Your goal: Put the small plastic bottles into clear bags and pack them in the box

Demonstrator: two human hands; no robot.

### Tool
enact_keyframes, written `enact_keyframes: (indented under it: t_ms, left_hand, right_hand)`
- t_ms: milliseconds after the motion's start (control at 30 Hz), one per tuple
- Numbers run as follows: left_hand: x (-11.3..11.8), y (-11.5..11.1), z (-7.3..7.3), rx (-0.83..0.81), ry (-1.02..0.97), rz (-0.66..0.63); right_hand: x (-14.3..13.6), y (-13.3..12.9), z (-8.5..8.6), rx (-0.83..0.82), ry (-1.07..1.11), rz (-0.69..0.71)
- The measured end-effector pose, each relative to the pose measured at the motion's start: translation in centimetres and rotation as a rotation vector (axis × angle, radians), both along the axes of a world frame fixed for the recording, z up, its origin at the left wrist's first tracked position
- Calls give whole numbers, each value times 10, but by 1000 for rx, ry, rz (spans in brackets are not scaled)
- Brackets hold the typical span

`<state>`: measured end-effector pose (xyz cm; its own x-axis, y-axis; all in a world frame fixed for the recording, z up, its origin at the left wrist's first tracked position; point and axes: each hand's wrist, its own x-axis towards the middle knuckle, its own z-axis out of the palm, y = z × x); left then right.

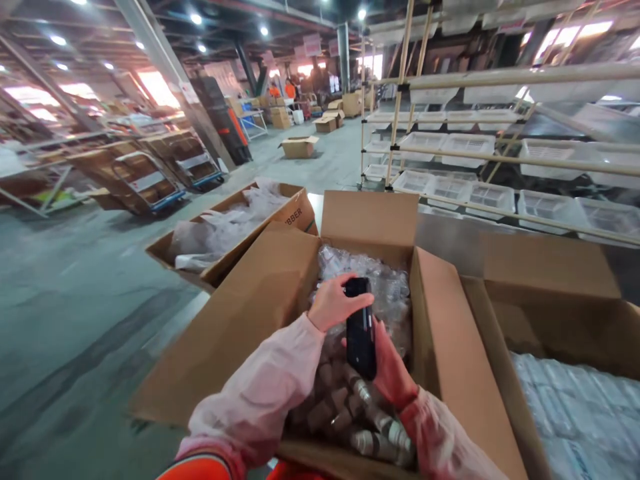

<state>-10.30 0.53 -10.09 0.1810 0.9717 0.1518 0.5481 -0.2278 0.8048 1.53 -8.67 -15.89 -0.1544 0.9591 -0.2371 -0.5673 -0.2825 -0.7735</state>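
Observation:
A black smartphone (pixel 361 340) is held upright over an open cardboard box (pixel 369 217). My left hand (pixel 336 301) grips its upper end, with the thumb across the top of the screen. Around the phone's lower right side wraps my right hand (pixel 391 370), its fingers partly hidden behind it. Below both hands, the box holds clear plastic packaging (pixel 390 283) toward the back. Small cylindrical pieces (pixel 367 443) lie loose at its near end, too blurred to name.
On the left stands a long carton (pixel 304 208) with crumpled plastic bags (pixel 240 217). At right another open box (pixel 545 260) holds rows of clear wrapped packs (pixel 575 400). A rack (pixel 400 133) with white bins rises behind. Trolleys (pixel 150 180) stand farther left.

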Motion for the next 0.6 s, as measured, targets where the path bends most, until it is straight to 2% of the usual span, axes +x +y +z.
enact_keyframes:
  t_ms: [100, 233, 400, 600]
  left_hand:
    - [-3, -24, 2, -11, 62, 34]
    - [-14, -42, 3, 6, 163, 32]
    - [-28, -48, -5, -25, 160, 47]
    - [-36, -46, -19, -43, 157, 47]
  right_hand:
    - [-16, -7, -7, -34, 65, 65]
    - [-32, -20, -14, -70, 53, 85]
    - [-49, -23, -21, -98, -17, 22]
    - [-51, -21, -34, -129, 9, 49]
